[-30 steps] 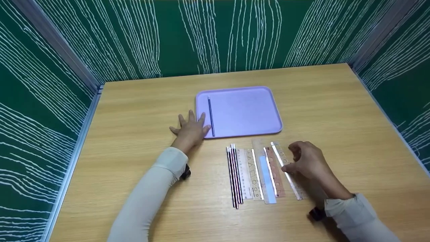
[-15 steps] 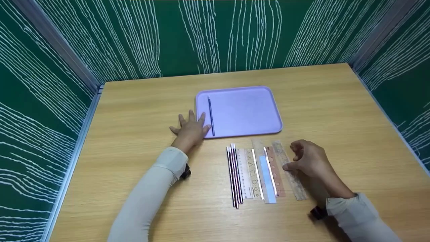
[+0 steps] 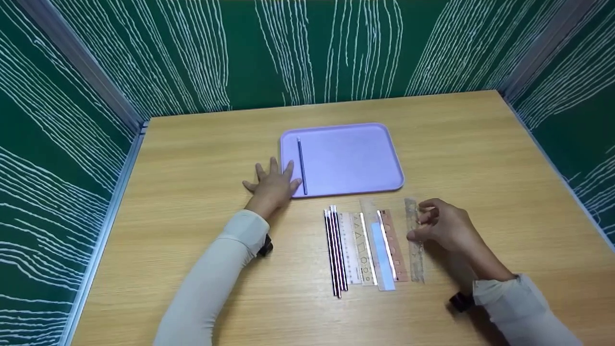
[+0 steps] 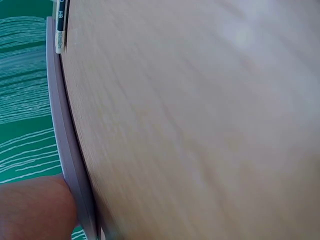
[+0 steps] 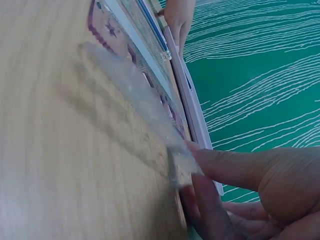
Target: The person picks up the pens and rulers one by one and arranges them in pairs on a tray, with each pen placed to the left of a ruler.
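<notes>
Between thumb and fingers my right hand (image 3: 447,226) pinches a clear ruler (image 3: 414,240); in the right wrist view the ruler (image 5: 135,100) is tilted, its shadow on the table beside it. My left hand (image 3: 273,187) lies with fingers spread over the front left corner of the purple tray (image 3: 350,158). One dark pencil (image 3: 302,166) lies in the tray near its left side. In front of the tray, a row holds several striped pencils (image 3: 335,252), a pale ruler (image 3: 350,250), a stencil ruler (image 3: 364,250), a ruler with a blue part (image 3: 383,257) and a reddish ruler (image 3: 394,247).
The wooden table (image 3: 202,158) extends around the tray on all sides. Green walls (image 3: 269,53) with white wavy lines stand at the back and both sides. A metal rail (image 3: 103,211) runs along the table's left edge.
The clear ruler has come up off its slanted place and turned more upright in view, gripped by my right hand, which shifted slightly right. My left hand, the tray and the row stay put.
</notes>
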A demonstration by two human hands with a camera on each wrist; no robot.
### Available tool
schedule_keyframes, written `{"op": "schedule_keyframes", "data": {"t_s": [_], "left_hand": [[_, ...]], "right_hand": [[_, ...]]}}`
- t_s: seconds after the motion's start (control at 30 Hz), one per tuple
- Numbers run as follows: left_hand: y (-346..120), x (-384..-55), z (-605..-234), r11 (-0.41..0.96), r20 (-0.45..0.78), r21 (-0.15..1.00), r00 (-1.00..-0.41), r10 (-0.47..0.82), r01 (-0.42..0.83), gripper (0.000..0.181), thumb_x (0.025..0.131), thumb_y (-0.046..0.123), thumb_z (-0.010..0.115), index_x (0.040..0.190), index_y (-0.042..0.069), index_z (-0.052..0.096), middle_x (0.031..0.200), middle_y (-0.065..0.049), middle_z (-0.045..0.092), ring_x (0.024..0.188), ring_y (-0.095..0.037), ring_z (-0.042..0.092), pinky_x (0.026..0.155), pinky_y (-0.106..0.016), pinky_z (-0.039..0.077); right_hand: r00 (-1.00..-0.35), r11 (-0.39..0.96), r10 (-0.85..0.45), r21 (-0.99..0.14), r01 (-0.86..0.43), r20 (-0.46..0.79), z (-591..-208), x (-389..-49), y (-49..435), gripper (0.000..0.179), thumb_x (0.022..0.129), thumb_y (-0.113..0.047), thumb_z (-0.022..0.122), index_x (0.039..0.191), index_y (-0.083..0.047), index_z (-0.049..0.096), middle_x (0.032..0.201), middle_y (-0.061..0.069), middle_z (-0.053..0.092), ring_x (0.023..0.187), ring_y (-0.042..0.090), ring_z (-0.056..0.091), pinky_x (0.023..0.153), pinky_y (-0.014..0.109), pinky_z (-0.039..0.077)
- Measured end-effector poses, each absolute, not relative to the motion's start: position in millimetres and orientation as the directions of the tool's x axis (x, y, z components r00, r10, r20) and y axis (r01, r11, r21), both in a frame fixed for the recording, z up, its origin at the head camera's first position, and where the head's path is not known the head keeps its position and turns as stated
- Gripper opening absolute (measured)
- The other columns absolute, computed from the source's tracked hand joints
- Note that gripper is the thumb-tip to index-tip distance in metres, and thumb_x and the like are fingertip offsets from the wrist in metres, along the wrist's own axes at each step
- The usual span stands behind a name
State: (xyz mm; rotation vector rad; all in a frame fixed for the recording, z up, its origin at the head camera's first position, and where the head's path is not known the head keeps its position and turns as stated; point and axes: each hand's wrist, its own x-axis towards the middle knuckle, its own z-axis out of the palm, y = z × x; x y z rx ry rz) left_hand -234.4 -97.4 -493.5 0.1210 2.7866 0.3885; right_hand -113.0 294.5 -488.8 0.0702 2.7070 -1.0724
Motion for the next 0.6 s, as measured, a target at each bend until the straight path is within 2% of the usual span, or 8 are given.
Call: {"op": "schedule_keyframes", "data": {"t_s": [0.17,0.4,0.6], "left_hand": [[-96.8,-234.6,-492.8,0.958,-0.297,0.283,-0.946,0.130,0.043,0.065,0.106,0.060,0.035,0.164,0.038,0.016,0.173,-0.015,-0.003,0.152,-0.057,-0.008,0.103,-0.091,0.002],[-97.9,-234.2,-492.8,0.958,-0.306,0.283,-0.944,0.124,0.034,0.065,0.106,0.060,0.035,0.164,0.039,0.015,0.173,-0.015,-0.004,0.152,-0.057,-0.009,0.104,-0.090,0.002],[-97.2,-235.2,-494.0,0.958,-0.313,0.287,-0.942,0.119,0.026,0.065,0.105,0.061,0.036,0.164,0.040,0.015,0.173,-0.014,-0.004,0.153,-0.056,-0.010,0.104,-0.090,0.002]], "right_hand": [[-0.967,0.680,-0.055,-0.718,0.148,-0.251,-490.5,-112.2,297.5,0.080,0.075,-0.033,0.092,0.136,0.003,0.053,0.102,0.011,0.073,0.084,0.019,0.068,0.072,0.026,0.057],[-0.942,0.518,-0.114,-0.828,0.215,-0.315,-492.0,-111.3,296.6,0.066,0.089,-0.011,0.079,0.143,0.002,0.042,0.101,0.017,0.070,0.077,0.019,0.074,0.066,0.036,0.064],[-0.930,0.506,-0.164,-0.837,0.207,-0.329,-493.1,-110.5,298.1,0.061,0.097,-0.009,0.069,0.146,-0.001,0.033,0.102,0.018,0.069,0.071,0.021,0.071,0.062,0.040,0.064]]}}
